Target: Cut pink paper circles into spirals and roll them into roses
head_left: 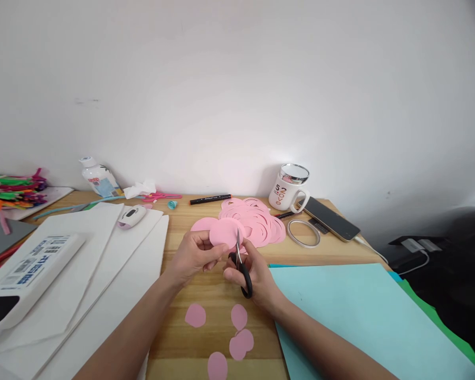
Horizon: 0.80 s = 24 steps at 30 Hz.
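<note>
My left hand (198, 253) pinches a rounded piece of pink paper (222, 234) between thumb and fingers, above the middle of the table. Black-handled scissors (245, 279) are gripped in my right hand (257, 274), with the blades pointing up and away at the paper's right edge. Whether the blades are cutting into it I cannot tell. Behind both hands lies a heap of pink paper circles and curved strips (257, 221). Several pink petal-shaped pieces, one of them a rounded petal (196, 315), lie on the wood nearer to me.
White paper sheets (142, 248) and a white box (35, 274) cover the left side; light blue paper (340, 301) covers the right. Along the back are a bottle (101, 177), a black marker (210, 199), a mug (285, 192), a tape roll (303, 234) and a phone (332, 219).
</note>
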### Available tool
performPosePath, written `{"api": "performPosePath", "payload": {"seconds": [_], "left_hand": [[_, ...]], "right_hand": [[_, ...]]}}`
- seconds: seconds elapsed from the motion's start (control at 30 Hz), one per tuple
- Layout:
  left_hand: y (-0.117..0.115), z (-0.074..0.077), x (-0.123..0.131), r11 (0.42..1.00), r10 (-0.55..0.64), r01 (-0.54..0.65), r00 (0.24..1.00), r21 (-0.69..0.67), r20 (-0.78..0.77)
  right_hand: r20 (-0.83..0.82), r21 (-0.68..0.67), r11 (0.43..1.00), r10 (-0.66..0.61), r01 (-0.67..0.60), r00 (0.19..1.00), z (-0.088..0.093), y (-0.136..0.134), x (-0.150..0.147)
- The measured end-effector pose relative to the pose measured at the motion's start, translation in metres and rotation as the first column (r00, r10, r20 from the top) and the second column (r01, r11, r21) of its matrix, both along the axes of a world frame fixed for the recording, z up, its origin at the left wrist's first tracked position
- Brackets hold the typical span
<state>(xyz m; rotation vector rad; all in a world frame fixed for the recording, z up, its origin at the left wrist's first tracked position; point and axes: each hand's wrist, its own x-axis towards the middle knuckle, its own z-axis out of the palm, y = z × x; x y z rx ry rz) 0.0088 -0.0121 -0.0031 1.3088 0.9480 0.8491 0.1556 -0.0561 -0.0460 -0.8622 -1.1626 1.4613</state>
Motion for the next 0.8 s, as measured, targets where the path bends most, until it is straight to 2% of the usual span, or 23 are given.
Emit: {"api": "performPosePath", "payload": {"seconds": [0.23, 0.8], "left_hand": [[0.0000, 0.0030, 0.0005, 1.000, 0.007, -0.007, 1.000, 0.007, 0.008], [0.0021, -0.0001, -0.0003, 0.997, 0.074, -0.076, 0.996, 0.029, 0.053]], "right_hand": [[-0.001, 0.010, 1.000, -0.021, 0.021, 1.000, -0.0002, -0.0007, -0.0009], [0.078, -0.017, 0.998, -0.055, 0.057, 0.995, -0.0008, -0.0006, -0.0010]]}}
